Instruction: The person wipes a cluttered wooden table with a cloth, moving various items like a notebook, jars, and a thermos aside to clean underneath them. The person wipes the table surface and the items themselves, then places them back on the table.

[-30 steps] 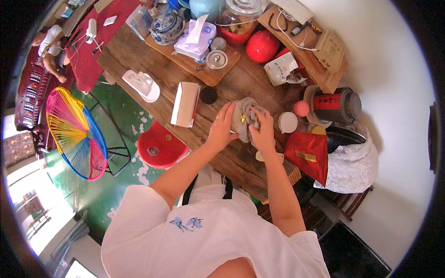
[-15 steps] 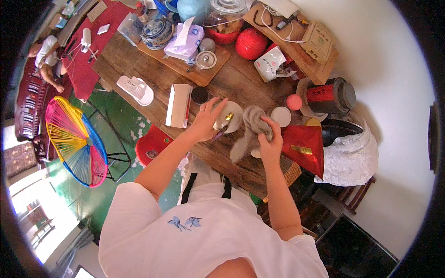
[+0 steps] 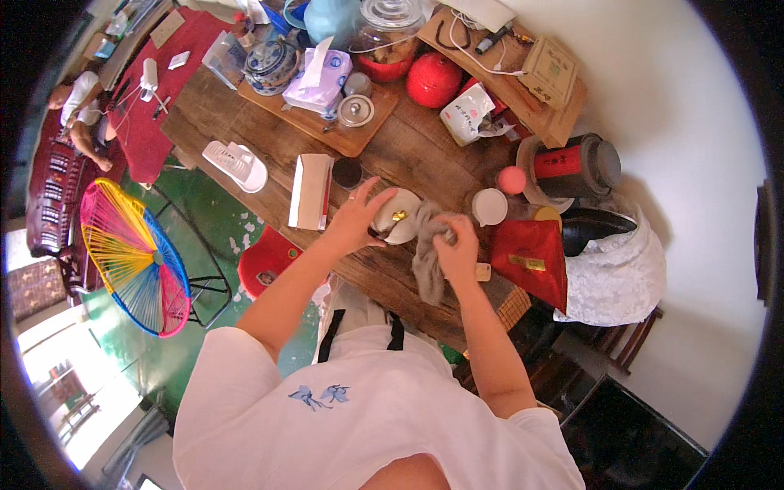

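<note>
My left hand (image 3: 355, 219) curls round the left edge of a white round lid (image 3: 402, 233) with a small gold-coloured knob in its middle, fingers at the far side and thumb at the near side. A crumpled grey cloth (image 3: 427, 260) is bunched in my right hand (image 3: 459, 245), touching the lid's right edge and hanging down toward the table's near edge. Just beyond my left hand stand a dark round container (image 3: 347, 173) and an open white box (image 3: 311, 192). To the right of the cloth sits a white cup (image 3: 490, 207).
On the wooden table (image 3: 220, 122), a tray (image 3: 359, 143) carries a blue-and-white teapot (image 3: 272, 65) and a tissue pack (image 3: 320, 80). A red bag (image 3: 531, 260) and a dark canister (image 3: 576, 170) stand at right. A red stool (image 3: 265, 260) and a colourful chair (image 3: 135, 257) are left; a person (image 3: 82, 102) sits beyond.
My right hand has moved slightly left and nearer, bringing the cloth against the lid's right edge. My left hand stays at the lid. The view has shifted a little.
</note>
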`<act>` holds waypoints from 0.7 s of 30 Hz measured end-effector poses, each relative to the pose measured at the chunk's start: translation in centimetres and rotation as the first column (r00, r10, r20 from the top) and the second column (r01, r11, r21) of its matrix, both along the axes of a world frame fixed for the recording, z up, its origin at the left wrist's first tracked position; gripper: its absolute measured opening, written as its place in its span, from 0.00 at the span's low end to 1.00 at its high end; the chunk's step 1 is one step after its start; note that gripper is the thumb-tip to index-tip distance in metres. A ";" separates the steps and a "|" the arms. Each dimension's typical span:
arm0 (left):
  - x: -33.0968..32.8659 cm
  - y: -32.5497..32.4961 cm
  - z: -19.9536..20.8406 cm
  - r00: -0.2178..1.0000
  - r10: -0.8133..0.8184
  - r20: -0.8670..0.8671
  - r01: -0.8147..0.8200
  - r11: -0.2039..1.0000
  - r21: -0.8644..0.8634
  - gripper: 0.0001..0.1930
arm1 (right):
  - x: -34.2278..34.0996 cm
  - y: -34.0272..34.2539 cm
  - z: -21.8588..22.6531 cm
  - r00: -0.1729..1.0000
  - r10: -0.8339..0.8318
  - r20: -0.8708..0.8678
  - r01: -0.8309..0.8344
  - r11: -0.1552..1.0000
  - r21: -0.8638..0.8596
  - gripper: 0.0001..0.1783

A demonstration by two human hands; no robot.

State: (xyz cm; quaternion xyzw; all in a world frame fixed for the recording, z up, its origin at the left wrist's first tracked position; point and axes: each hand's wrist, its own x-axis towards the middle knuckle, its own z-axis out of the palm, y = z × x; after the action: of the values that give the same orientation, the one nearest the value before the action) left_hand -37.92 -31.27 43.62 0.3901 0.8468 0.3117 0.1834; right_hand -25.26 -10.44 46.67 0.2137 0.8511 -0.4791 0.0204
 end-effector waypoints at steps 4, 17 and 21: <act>0.6 0.3 1.1 0.966 0.075 0.249 -0.062 0.996 -0.060 0.61 | -3.8 -0.1 -1.0 0.982 -0.040 -0.185 0.017 0.992 -0.124 0.25; 2.7 1.0 -0.3 0.968 0.164 0.191 -0.199 0.963 0.181 0.58 | 3.3 -5.6 -5.2 0.941 -0.334 -0.047 0.284 0.861 -0.421 0.34; 4.3 -1.2 0.2 0.945 0.206 0.255 -0.235 0.968 0.090 0.56 | 3.6 -5.5 -4.0 0.967 -0.206 -0.151 0.153 0.941 -0.300 0.30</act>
State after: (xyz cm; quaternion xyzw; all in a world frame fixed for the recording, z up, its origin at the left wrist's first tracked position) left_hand -33.61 -32.50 43.87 0.2617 0.8360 0.4259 0.2262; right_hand -21.64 -15.96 42.65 0.2411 0.7480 -0.6144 -0.0699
